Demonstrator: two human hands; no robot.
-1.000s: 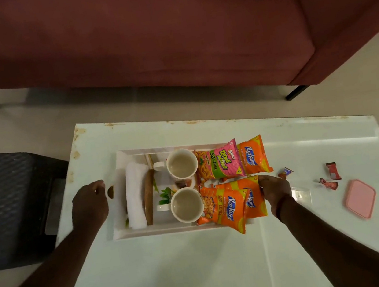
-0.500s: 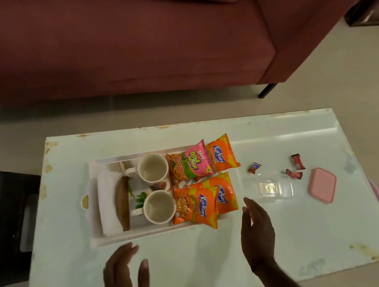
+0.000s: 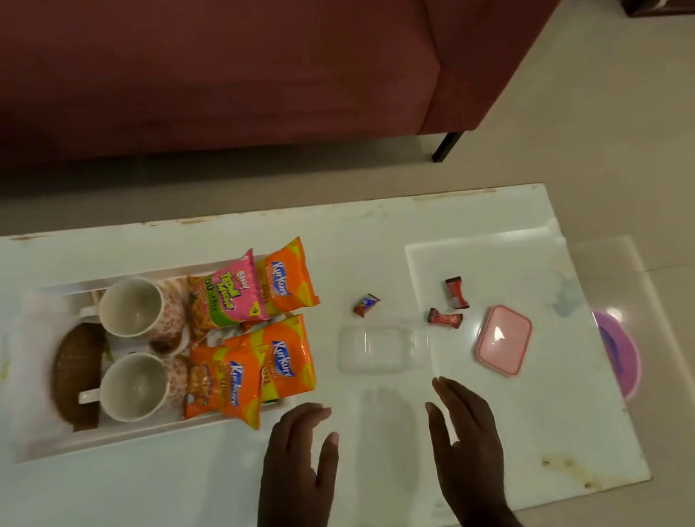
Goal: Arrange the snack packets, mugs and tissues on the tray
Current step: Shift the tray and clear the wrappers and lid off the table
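A white tray [image 3: 106, 438] lies at the left of the white table [image 3: 148, 509]. On it stand two white mugs [image 3: 131, 307] [image 3: 134, 387], side by side. Folded white tissues [image 3: 31, 378] lie at the tray's left end with a brown oval piece [image 3: 76, 376] on them. A pink snack packet [image 3: 226, 297] and several orange snack packets [image 3: 288, 274] [image 3: 253, 372] fill the tray's right end and overhang its edge. My left hand [image 3: 297, 469] and my right hand [image 3: 469, 439] hover over the table's near side, right of the tray, both open with nothing in them.
A clear plastic box [image 3: 378, 349], a pink lid [image 3: 503, 339] and three small wrapped candies [image 3: 365, 304] [image 3: 445, 317] [image 3: 457, 292] lie on the table's right half. A maroon sofa [image 3: 215, 57] stands behind the table. A purple object [image 3: 620, 351] shows past the right edge.
Both hands let go of the tray's ends and drew back toward me. They then shifted right and now hover open near the clear box. The view has swung to the right.
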